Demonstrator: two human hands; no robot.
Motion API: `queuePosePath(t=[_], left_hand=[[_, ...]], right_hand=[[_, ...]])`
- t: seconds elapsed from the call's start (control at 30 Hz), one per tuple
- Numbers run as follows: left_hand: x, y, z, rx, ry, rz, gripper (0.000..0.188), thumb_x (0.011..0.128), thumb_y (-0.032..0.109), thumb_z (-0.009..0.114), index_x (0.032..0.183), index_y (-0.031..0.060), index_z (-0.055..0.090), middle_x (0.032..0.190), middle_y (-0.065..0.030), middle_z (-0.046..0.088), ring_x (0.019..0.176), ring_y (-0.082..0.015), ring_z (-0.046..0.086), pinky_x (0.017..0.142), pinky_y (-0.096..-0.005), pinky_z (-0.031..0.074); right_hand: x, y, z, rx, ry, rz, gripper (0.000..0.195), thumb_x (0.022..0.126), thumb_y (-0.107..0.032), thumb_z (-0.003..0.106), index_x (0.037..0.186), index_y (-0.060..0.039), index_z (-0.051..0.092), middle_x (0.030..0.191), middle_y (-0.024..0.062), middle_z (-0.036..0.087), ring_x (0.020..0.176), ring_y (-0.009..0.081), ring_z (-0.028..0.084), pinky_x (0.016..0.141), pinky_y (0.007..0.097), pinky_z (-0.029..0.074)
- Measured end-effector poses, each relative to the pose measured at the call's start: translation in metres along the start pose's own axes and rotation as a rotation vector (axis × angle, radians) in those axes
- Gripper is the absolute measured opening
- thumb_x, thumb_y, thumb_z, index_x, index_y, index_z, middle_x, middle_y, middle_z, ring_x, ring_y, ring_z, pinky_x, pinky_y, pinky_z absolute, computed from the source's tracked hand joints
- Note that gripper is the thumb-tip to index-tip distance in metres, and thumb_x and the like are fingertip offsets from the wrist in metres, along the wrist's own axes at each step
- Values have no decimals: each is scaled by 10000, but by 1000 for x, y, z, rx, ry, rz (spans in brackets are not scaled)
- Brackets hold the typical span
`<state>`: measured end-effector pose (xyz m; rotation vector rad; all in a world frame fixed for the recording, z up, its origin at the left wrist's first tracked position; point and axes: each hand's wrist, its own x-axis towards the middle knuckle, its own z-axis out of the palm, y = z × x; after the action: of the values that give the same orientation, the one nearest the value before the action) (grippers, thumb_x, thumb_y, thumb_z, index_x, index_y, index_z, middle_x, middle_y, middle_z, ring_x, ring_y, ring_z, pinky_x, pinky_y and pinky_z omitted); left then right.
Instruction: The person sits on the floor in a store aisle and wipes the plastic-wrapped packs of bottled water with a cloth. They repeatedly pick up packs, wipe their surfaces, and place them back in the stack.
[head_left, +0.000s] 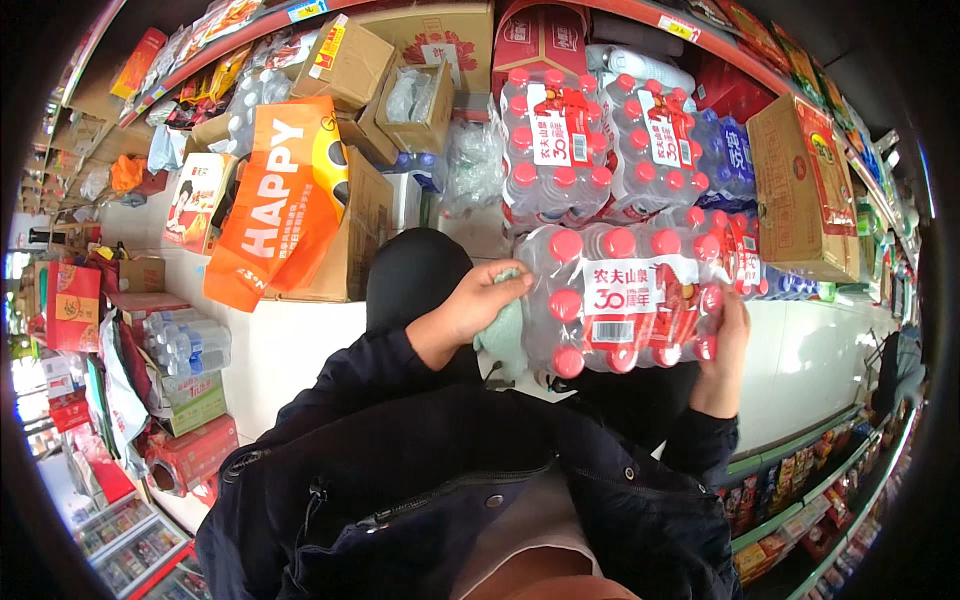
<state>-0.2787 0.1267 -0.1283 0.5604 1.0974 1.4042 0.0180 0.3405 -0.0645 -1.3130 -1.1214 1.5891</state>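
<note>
A shrink-wrapped pack of bottled water with red caps (619, 296) is before me, over my knees, with its caps facing up towards me. My left hand (484, 300) has a pale green cloth (502, 341) bunched in it, and its thumb and fingers are against the pack's left side. At the opposite end, my right hand (726, 349) grips the right side of the wrap, its fingers partly hidden by the pack. Just beyond stand more red-capped water packs (559, 142), (654, 142) on the floor by the shelf.
An orange printed bag (281, 202) hangs over a cardboard box (367, 225) on my left. Blue-wrapped bottles (724, 154) and a large carton (802, 187) stand right of the water packs. A red shelf edge (720, 45) runs above. Snack shelves (802, 480) are at lower right.
</note>
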Motion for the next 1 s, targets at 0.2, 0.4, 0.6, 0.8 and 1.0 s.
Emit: queuePosePath(t=[0.2,0.4,0.6,0.8,1.0], left_hand=[[-32,67,37,-126,-85,207,163,1010,192,598,1006,32,631,939,17,608,882,-60,538,834,-243,438],[-16,111,63,250,-169,770,199,990,127,579,1155,24,622,1013,-96,642,993,-203,591,888,-324,450],[30,122,93,294,-95,841,295,971,102,577,1253,19,599,1079,-156,604,1040,-317,558,915,-385,434],[75,108,96,167,-15,830,339,1003,134,547,1321,18,562,1161,-175,582,1112,-318,531,984,-384,400],[98,83,84,76,-74,607,389,1035,182,507,1396,36,521,1299,-164,570,1218,-278,496,1067,-370,356]], right_hand=[[31,-143,46,-189,-339,-56,408,1013,-324,526,1218,11,634,1098,92,677,979,166,644,900,313,506],[90,-266,155,-584,-699,-243,573,1025,-461,491,1334,17,553,1235,107,644,1055,139,649,928,294,523],[168,-297,244,-1073,-684,-359,632,989,-595,478,1131,-7,661,1034,53,695,870,97,656,817,239,515],[178,-262,340,-1375,-526,-853,697,1006,-613,397,734,-47,699,595,74,625,545,167,575,575,360,478],[228,-237,364,-1450,-767,-558,564,1008,-509,477,792,-23,664,691,93,644,642,205,635,629,354,508]])
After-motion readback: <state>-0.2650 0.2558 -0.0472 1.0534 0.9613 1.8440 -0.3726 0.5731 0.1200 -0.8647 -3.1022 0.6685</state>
